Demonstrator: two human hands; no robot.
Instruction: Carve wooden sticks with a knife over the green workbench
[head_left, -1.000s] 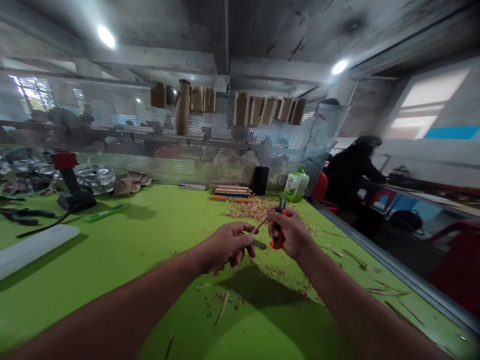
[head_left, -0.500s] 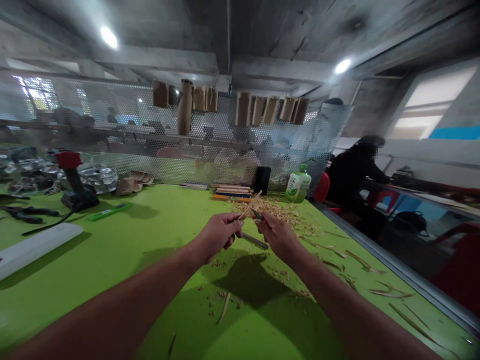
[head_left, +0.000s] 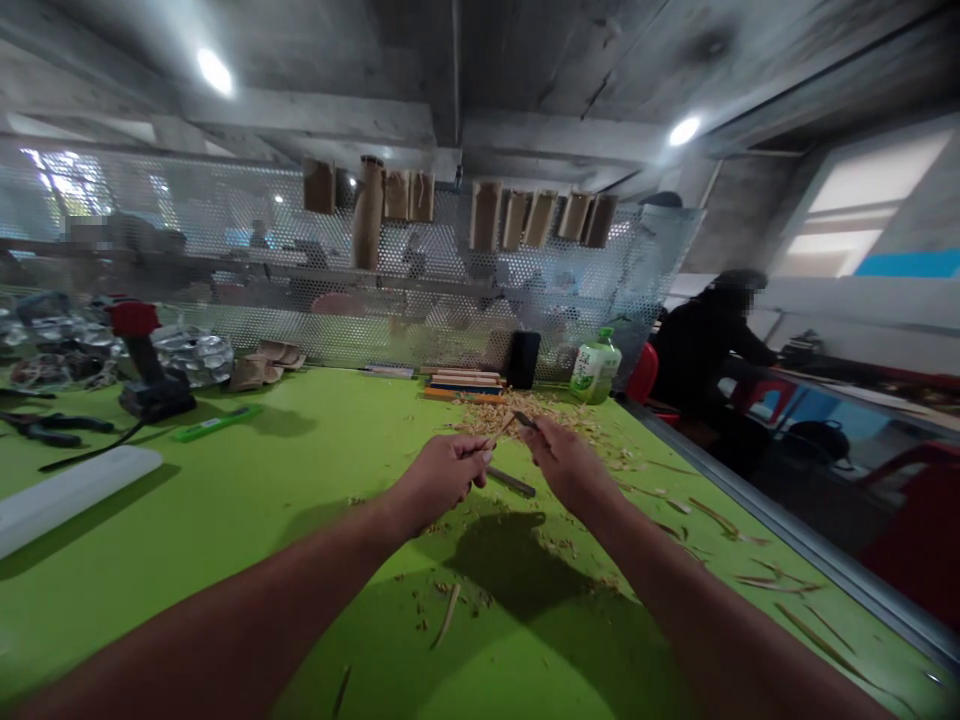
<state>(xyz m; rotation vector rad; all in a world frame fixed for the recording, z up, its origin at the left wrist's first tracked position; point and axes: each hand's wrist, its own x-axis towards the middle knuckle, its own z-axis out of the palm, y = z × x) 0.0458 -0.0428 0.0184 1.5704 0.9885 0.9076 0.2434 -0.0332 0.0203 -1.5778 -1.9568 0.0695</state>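
Left hand [head_left: 442, 478]: fingers pinched on thin wooden strip [head_left: 501, 433], held tilted above worktop [head_left: 322, 450]. Right hand [head_left: 566, 462]: fingers wrapped around knife [head_left: 524, 420]; handle hidden, blade at strip's far end, contact cannot be confirmed. Shavings [head_left: 484, 412] lie heaped beyond. Step in hand, judged: paring strip. Next move calls for steady strip, controlled blade angle, left fingers clear of edge.
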